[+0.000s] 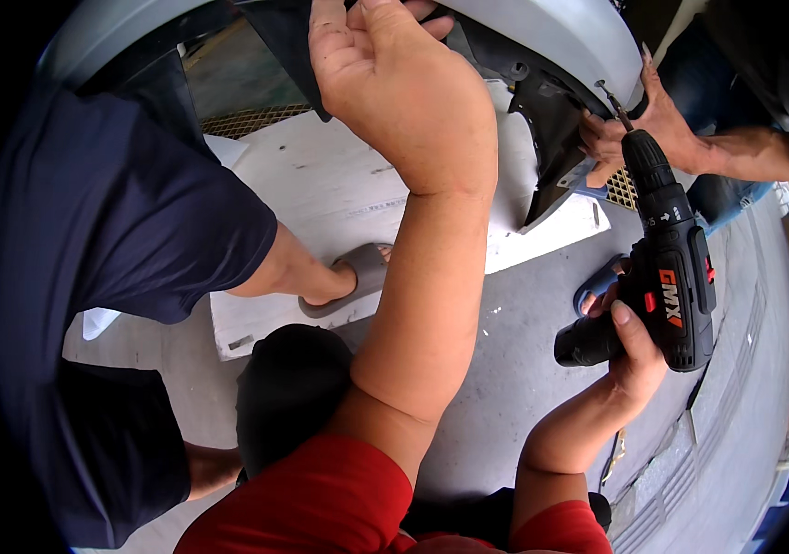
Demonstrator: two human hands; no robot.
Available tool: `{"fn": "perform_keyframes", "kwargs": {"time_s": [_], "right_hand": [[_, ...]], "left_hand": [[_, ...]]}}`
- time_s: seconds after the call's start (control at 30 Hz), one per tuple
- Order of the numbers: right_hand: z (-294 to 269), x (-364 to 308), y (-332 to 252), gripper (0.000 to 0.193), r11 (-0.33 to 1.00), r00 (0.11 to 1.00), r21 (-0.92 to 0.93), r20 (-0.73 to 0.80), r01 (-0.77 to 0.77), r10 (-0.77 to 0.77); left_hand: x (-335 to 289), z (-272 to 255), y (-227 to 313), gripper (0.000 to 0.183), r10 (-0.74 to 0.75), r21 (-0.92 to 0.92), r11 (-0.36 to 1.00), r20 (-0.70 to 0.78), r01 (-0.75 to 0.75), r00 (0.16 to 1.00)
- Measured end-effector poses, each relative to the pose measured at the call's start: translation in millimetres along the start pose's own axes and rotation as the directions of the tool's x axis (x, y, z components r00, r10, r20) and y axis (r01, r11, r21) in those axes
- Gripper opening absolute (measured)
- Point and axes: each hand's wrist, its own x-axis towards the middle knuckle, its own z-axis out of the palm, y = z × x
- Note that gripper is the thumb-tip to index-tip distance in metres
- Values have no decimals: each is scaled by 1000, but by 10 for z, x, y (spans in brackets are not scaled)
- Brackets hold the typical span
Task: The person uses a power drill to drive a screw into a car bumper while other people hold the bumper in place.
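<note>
My right hand (pixel 636 346) grips a black cordless drill (pixel 676 268) with red marks, tilted up and to the left. A screw (pixel 605 87) shows at the tip of its bit, at the lower edge of a grey curved panel like a car bumper (pixel 561 37). My left hand (pixel 404 83) is raised to the panel's rim at the top of the view, its fingers curled. What they hold is hidden, and the frame's edge cuts them off. Beside the bit, a co-worker's hand (pixel 662 129) holds the panel's right end and the black plastic piece (pixel 547 138) beneath it.
A scuffed white board (pixel 339 185) lies on the grey floor (pixel 514 342) below the panel. At the left stands a person in dark clothes (pixel 145 203), with one grey slipper (pixel 358 282) on the board. The co-worker's blue sandal (pixel 597 284) is near the drill.
</note>
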Motion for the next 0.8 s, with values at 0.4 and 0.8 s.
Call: {"fn": "perform_keyframes", "kwargs": {"time_s": [0.4, 0.8], "right_hand": [[38, 1, 6, 64, 1000, 1000, -20, -1, -14, 14], [72, 10, -31, 67, 993, 999, -116, -42, 13, -18]], "left_hand": [[-245, -93, -229, 43, -227, -245, 933, 170, 264, 959], [-311, -91, -280, 41, -255, -46, 960, 264, 276, 930]]}}
